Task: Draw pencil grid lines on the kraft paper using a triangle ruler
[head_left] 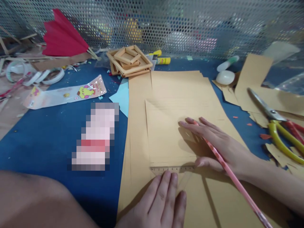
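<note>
A stack of tan paper sheets lies in front of me, with faint pencil lines on the top sheet. My left hand presses flat fingers on a clear set square, whose scale edge runs across the paper; part of it is hidden under the fingers. To the right, my right hand rests on the paper with fingers stretched out and the thumb near the scale's right end. A long pink patterned pencil is lodged between its thumb and fingers, slanting back toward me.
Yellow-handled scissors and tan paper scraps lie at right. Stacked wooden frames and a yellow glue stick are behind. Left are a plastic wrapper, tape rolls, and a red folded fan. A perforated metal panel bounds the back.
</note>
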Demonstrator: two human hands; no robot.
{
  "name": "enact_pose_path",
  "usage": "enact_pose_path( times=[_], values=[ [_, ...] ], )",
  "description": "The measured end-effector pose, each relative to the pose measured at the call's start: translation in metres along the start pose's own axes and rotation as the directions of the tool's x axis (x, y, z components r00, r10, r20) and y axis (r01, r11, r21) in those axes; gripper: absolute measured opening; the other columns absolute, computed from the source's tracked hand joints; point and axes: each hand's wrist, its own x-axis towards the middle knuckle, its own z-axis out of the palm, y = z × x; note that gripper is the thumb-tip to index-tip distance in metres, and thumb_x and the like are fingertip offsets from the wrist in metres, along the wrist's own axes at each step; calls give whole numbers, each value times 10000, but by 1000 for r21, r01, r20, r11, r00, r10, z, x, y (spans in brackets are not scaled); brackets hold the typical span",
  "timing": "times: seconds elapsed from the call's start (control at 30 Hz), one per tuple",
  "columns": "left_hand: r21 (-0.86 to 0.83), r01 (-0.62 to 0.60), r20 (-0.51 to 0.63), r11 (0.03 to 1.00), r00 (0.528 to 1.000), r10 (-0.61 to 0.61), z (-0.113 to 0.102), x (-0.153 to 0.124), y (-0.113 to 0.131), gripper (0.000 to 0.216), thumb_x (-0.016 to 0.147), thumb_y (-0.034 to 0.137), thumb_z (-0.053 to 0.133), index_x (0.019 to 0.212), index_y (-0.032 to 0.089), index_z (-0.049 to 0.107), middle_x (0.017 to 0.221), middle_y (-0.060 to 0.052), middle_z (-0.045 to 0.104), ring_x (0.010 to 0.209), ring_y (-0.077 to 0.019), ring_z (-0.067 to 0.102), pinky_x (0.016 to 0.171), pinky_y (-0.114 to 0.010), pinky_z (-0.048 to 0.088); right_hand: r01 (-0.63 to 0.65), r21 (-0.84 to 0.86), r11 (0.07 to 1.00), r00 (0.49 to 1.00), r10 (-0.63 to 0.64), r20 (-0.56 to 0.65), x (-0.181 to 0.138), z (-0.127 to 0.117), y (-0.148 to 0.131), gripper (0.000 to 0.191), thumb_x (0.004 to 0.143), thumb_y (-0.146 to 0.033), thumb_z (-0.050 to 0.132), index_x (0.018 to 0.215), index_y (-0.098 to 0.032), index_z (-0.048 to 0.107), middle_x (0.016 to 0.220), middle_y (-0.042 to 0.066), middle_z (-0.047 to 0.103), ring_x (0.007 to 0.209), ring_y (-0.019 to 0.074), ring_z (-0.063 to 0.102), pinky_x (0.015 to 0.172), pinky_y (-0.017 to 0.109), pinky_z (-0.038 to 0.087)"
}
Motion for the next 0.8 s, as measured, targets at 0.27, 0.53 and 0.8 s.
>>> enact_pose_path(
  times=[0.27,0.53,0.8],
  values=[
    [-6,-16,6,1000,1000,16,1,0,2,419,800,345,561,1134,94,596,1101,-132,666,1078,-284,611,947,-399,415,-9,10,1000,1000,9,-5,-2,0,1,806,799,-651,485,1443,-217,272,1459,121,393,1346,319,341,1127,548,203],
    [-2,1,2,1000,1000,-1,1,1,0,383,813,318,537,1118,93,596,1089,-122,673,1054,-268,625,931,-388,424,-9,-8,1000,1000,9,1,-1,2,1,785,815,-611,503,1452,-228,251,1466,124,381,1348,313,338,1114,565,218],
    [-11,5,15,1000,1000,-5,1,0,1,351,859,283,501,1137,83,579,1111,-138,661,1070,-269,609,970,-415,367,-18,-10,1000,1000,18,4,-2,2,1,786,812,-546,546,1463,-232,237,1486,113,349,1355,333,316,1110,573,231]
  ],
)
